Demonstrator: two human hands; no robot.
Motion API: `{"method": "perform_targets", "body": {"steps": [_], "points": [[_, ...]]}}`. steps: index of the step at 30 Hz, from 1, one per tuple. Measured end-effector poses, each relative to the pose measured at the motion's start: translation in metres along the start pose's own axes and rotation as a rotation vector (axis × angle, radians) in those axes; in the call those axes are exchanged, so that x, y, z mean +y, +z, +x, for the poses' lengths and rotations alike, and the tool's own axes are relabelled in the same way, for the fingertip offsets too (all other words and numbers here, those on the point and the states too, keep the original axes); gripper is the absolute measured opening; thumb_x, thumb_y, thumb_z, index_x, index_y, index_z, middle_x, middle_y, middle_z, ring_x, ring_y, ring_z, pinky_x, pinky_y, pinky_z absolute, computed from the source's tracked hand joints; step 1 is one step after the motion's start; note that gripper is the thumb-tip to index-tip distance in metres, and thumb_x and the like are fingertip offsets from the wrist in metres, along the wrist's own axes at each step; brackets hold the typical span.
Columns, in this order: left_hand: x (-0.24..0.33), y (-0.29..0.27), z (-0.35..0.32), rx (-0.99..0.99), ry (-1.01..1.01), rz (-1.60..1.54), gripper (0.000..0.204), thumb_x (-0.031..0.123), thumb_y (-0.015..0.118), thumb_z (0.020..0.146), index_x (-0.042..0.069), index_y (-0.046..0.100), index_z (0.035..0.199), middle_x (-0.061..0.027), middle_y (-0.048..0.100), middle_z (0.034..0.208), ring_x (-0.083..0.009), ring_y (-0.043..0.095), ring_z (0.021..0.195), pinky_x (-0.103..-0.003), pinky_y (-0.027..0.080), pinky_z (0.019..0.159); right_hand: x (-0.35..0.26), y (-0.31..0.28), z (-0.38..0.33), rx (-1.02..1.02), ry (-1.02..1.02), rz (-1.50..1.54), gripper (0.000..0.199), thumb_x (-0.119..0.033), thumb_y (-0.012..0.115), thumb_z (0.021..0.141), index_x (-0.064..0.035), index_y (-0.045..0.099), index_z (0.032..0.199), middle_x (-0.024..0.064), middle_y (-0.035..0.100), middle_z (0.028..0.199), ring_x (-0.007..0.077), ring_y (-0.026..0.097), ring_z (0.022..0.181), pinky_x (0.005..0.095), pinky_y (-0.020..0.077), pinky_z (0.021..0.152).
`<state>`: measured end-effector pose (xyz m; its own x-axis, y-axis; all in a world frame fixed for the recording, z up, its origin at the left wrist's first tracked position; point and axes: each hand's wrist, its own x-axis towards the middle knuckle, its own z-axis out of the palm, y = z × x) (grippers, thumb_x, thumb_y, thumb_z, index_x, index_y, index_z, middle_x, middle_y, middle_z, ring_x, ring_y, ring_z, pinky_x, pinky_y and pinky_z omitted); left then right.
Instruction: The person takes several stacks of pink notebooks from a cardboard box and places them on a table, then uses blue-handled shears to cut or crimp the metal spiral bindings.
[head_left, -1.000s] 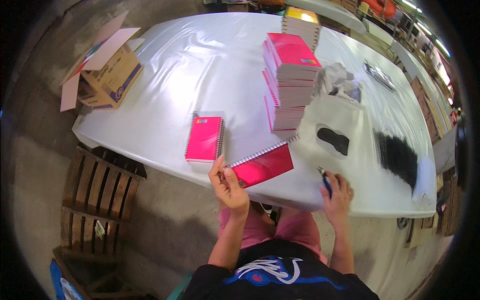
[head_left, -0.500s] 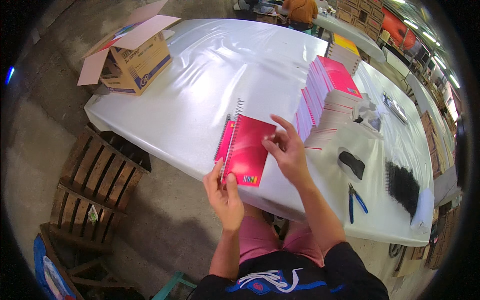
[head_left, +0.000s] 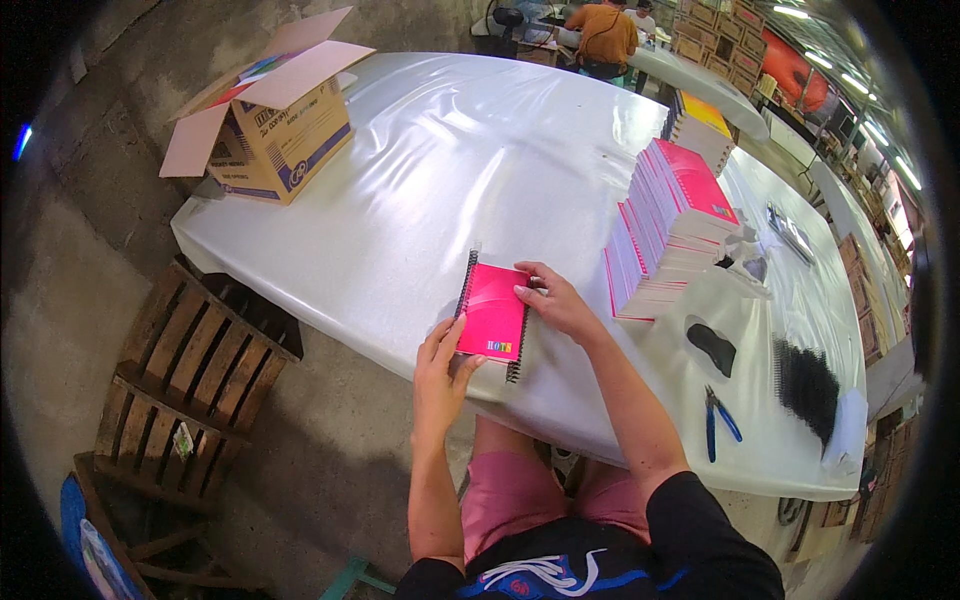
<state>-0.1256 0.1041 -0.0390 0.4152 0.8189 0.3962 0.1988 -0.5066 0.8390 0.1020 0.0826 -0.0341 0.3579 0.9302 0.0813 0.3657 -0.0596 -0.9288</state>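
Observation:
A pink spiral notebook (head_left: 492,315) is between my two hands, over the front edge of the covered table. Dark wire coil runs along its left edge, and another coil (head_left: 518,362) shows along the lower right edge, apparently from a second notebook mostly hidden underneath. My left hand (head_left: 440,375) grips the lower left corner, thumb near the bottom edge and fingers by the coil. At the upper right edge, my right hand (head_left: 558,302) has its thumb and fingers closed on the notebook. Blue-handled pliers (head_left: 716,425) lie on the table right of my right forearm.
Tall pink notebook stacks (head_left: 665,230) stand to the right, with yellow-covered ones (head_left: 700,125) behind. A cardboard box (head_left: 285,140) with raised flaps sits far left. Black coils (head_left: 803,390) and a black object (head_left: 711,348) lie at right. A wooden chair (head_left: 185,365) stands left; people work beyond.
My right hand, earlier apart from the cover, has closed on the notebook's right edge. A coil now shows at the lower right; the underlying notebook no longer sticks out at left.

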Motion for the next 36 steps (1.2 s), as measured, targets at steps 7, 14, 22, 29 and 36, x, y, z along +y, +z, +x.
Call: {"method": "perform_targets", "body": {"steps": [7, 14, 22, 29, 36], "points": [[-0.008, -0.006, 0.012, -0.113, -0.051, 0.002, 0.043, 0.014, 0.073, 0.077, 0.013, 0.064, 0.119, -0.0113, 0.055, 0.123, -0.0231, 0.057, 0.104, -0.034, 0.053, 0.078, 0.001, 0.003, 0.001, 0.02, 0.009, 0.015, 0.043, -0.024, 0.063, 0.087, -0.0079, 0.052, 0.126, 0.0129, 0.061, 0.11, 0.0241, 0.06, 0.098, 0.0344, 0.0476, 0.087], [-0.004, -0.013, 0.005, -0.023, 0.079, 0.074, 0.065, 0.019, 0.078, 0.074, 0.012, 0.051, 0.133, -0.0123, 0.041, 0.137, -0.0209, 0.055, 0.101, -0.032, 0.049, 0.075, -0.079, -0.021, -0.033, 0.524, -0.525, -0.725, 0.044, -0.018, 0.066, 0.082, -0.0094, 0.054, 0.124, 0.0161, 0.055, 0.114, 0.0327, 0.053, 0.104, 0.0428, 0.0436, 0.089], [0.047, -0.009, 0.001, 0.4, 0.165, 0.135, 0.063, 0.027, 0.07, 0.083, 0.01, 0.042, 0.137, -0.0125, 0.038, 0.136, -0.0257, 0.048, 0.113, -0.04, 0.041, 0.089, -0.135, -0.228, -0.066, 0.75, 0.008, -0.63, 0.062, -0.051, 0.072, 0.073, -0.0012, 0.059, 0.108, 0.0118, 0.062, 0.091, 0.0245, 0.059, 0.081, 0.0371, 0.047, 0.074], [0.101, -0.004, 0.001, 0.409, 0.384, 0.179, 0.048, 0.021, 0.065, 0.087, 0.007, 0.047, 0.129, -0.0133, 0.04, 0.132, -0.025, 0.043, 0.119, -0.04, 0.04, 0.091, -0.133, -0.26, -0.061, 0.352, 0.175, -0.431, 0.055, -0.045, 0.081, 0.066, -0.0002, 0.06, 0.091, 0.0055, 0.062, 0.075, 0.0202, 0.06, 0.069, 0.0316, 0.0477, 0.064], [0.189, 0.052, 0.009, 0.265, 0.208, -0.612, 0.051, 0.018, 0.055, 0.093, 0.001, 0.036, 0.138, -0.0129, 0.038, 0.137, -0.0233, 0.044, 0.118, -0.036, 0.041, 0.092, -0.159, -0.218, -0.11, 0.628, -0.232, -0.327, 0.038, -0.015, 0.082, 0.068, -0.0067, 0.053, 0.091, 0.0025, 0.059, 0.075, 0.0089, 0.056, 0.065, 0.0266, 0.0442, 0.056]]}}
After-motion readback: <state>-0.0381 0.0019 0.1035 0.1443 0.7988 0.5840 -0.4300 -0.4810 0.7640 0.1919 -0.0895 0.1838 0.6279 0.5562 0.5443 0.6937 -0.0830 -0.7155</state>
